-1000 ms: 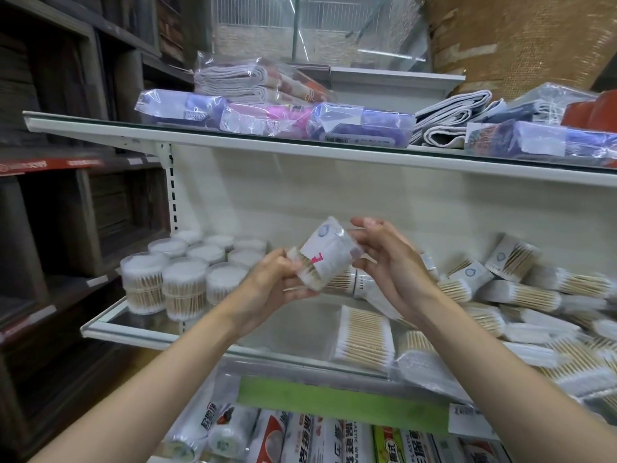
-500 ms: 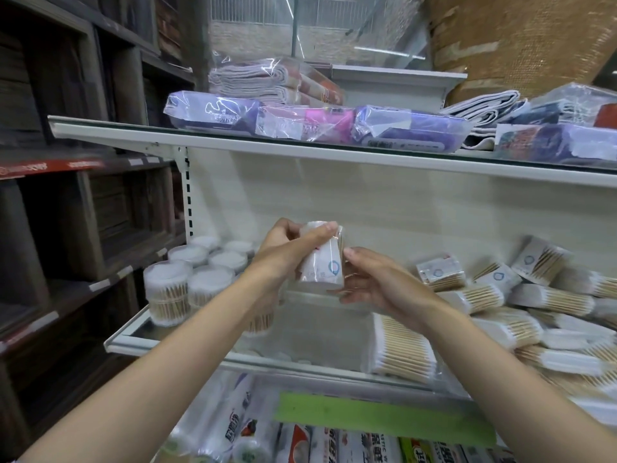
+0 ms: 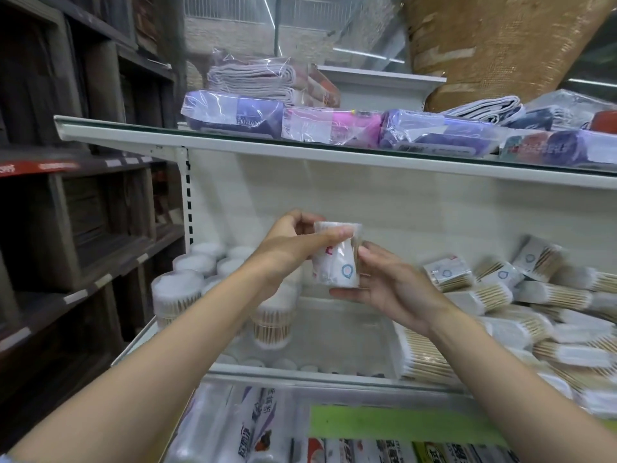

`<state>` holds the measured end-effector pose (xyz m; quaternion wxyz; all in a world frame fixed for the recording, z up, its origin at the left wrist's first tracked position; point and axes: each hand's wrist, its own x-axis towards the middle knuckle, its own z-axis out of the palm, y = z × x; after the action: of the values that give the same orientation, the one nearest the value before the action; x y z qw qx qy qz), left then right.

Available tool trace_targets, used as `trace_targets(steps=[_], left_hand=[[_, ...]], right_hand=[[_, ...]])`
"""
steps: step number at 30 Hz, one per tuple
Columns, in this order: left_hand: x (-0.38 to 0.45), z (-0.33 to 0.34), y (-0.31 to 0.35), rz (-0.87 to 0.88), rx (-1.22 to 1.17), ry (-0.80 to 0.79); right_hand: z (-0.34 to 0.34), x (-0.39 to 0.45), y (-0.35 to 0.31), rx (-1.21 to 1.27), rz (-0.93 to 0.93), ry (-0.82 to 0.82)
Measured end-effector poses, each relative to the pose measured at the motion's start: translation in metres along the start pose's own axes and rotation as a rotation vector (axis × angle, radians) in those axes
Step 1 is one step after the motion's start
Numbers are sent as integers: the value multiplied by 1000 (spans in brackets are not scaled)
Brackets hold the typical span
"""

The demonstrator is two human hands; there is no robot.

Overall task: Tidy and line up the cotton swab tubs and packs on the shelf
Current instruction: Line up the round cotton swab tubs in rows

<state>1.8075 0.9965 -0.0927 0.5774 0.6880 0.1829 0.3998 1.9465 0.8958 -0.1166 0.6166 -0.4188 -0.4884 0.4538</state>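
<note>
I hold one cotton swab pack (image 3: 337,262), white with a blue ring mark, upright in the air above the glass shelf (image 3: 347,332). My left hand (image 3: 293,243) grips its top from the left, thumb across the front. My right hand (image 3: 387,285) cups its bottom and right side. Round clear tubs of swabs (image 3: 177,295) stand grouped at the shelf's left; one tub (image 3: 272,324) stands under my left wrist. A loose heap of swab packs (image 3: 521,295) covers the shelf's right half.
The white shelf above (image 3: 300,152) carries wrapped purple and pink packs and folded cloths. Below the glass shelf lie rolls and boxes behind a green strip (image 3: 394,426). Dark wooden shelving (image 3: 76,202) stands at the left.
The pack has turned from tilted to upright. My left hand moved from beneath it to gripping its top, and my right hand dropped under it. The view shifted left.
</note>
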Motion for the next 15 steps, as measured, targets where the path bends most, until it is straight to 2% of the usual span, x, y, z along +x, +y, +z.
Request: trace_targets(steps=[2, 4, 6, 8, 10, 12, 15], left_hand=[[6, -9, 2, -19, 43, -92], [10, -17, 5, -45, 155, -212], [14, -20, 6, -54, 273, -281], [21, -21, 6, -45, 307, -279], [29, -23, 6, -59, 227, -272], [35, -29, 6, -85, 164, -284], [40, -35, 4, -104, 143, -316]], right_hand=[[4, 3, 4, -98, -60, 141], [9, 7, 7, -301, -99, 306], [15, 11, 11, -441, -112, 379], [19, 13, 14, -511, -108, 400], [20, 14, 15, -478, -105, 430], [19, 14, 11, -340, -120, 467], [14, 12, 6, -246, -127, 496]])
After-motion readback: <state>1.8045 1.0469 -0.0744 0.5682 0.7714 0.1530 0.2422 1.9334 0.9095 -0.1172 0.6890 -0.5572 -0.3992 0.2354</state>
